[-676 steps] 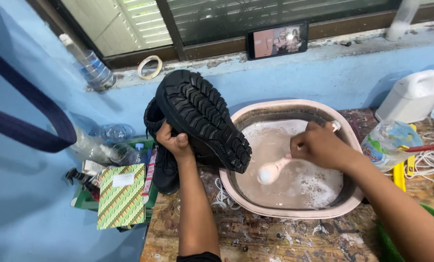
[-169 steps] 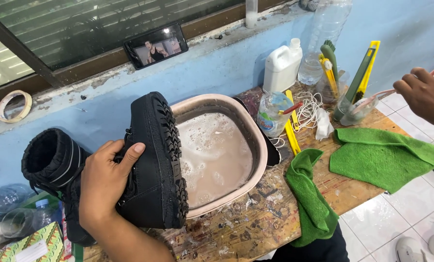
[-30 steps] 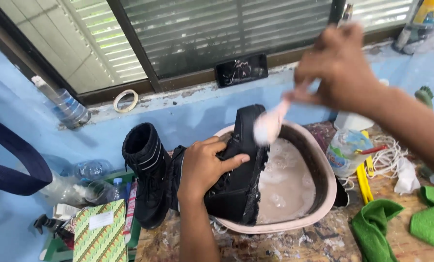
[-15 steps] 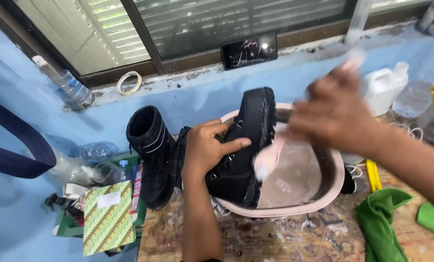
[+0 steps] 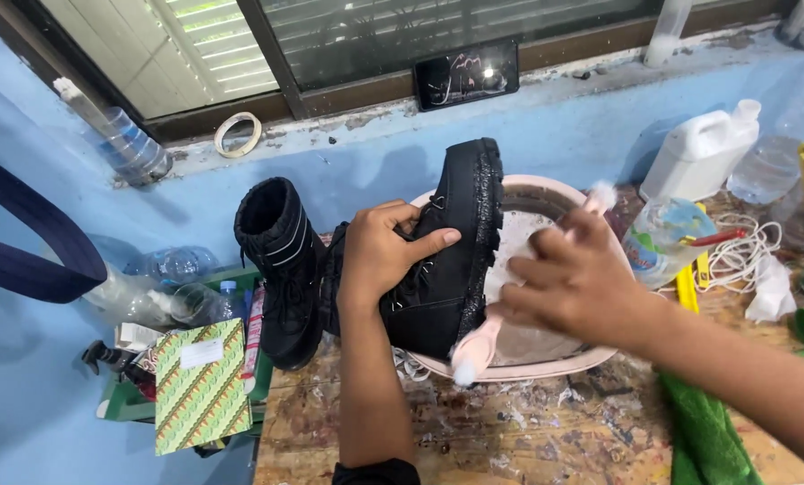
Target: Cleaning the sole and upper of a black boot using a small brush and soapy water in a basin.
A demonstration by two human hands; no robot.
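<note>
While pink basin [image 5: 559, 366] holds sudsy water, white jug [image 5: 700, 157] stands at its 2 o'clock. My left hand [image 5: 386, 256] clamps black boot [image 5: 447, 260] on its side over basin's 9 o'clock rim, sole wet, foam-flecked. My right hand [image 5: 571, 283] closed around pink brush [image 5: 476, 346]. Second boot [image 5: 281, 260] upright at 9 o'clock.

Black boot [image 5: 447, 260] at frame centre, tipped on side, sole facing right, wet and foamy along tread edge; toe up, laced upper toward left; held above left rim of basin; pink brush [image 5: 476, 346] with white bristle ends just right of boot, slanting from lower centre up toward upper right, lower end against boot's heel edge, motion-blurred.
</note>
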